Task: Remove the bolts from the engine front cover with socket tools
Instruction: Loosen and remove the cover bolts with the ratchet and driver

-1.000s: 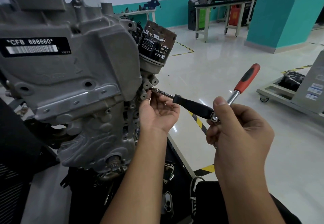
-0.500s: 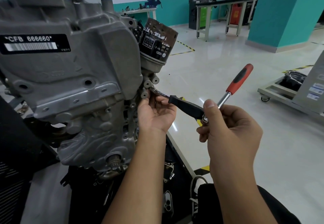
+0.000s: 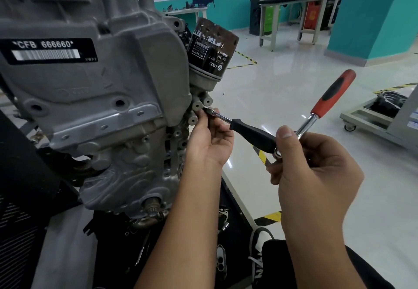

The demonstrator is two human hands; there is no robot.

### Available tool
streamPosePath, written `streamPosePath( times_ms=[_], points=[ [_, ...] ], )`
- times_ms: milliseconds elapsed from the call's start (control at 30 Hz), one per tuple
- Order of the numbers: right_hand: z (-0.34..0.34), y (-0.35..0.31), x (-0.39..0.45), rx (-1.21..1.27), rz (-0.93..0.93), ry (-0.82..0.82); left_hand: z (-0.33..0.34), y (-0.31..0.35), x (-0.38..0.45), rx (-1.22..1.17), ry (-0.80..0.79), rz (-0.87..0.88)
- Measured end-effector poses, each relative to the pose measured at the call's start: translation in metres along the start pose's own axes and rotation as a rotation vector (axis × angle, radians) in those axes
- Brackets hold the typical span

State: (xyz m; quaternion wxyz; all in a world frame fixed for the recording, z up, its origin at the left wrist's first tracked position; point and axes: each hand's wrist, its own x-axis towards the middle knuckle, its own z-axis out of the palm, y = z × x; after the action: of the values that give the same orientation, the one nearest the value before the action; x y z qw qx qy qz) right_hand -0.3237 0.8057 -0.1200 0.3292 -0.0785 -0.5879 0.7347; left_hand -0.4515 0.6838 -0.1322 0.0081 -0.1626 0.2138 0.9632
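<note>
The grey engine cover fills the left of the frame, an oil filter at its upper right edge. The left hand sits at centre, fingers pinched round the thin metal shaft of a black-handled socket driver, guiding its tip to a bolt on the cover's right edge. The right hand, centre right, curls round the head of a red-handled ratchet fitted to the driver's rear end. The bolt looks seated, though the fingers partly hide it — so this one is probably only begun. Several cover holes appear empty — others I cannot judge.
</note>
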Motion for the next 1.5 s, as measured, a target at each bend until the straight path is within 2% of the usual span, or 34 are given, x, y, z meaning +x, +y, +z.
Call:
streamPosePath(
  times_ms=[167,433,667,1000,1500],
  points=[
    [0.002,0.002,0.0,-0.018,-0.003,-0.03,-0.001,-0.002,0.004,-0.028,0.017,0.068],
    [0.0,0.0,0.002,-0.098,-0.069,-0.049,-0.007,-0.001,-0.003,-0.032,0.0,0.052],
    [-0.002,0.0,0.002,-0.06,-0.036,-0.038,-0.01,0.001,-0.001,0.046,0.019,0.03],
    [-0.001,-0.001,0.0,-0.023,-0.066,-0.022,-0.009,0.002,-0.003,0.032,-0.024,0.036],
    [0.002,-0.001,-0.005,-0.016,-0.123,-0.019,-0.004,0.004,-0.003,0.051,0.015,0.058]
  ],
)
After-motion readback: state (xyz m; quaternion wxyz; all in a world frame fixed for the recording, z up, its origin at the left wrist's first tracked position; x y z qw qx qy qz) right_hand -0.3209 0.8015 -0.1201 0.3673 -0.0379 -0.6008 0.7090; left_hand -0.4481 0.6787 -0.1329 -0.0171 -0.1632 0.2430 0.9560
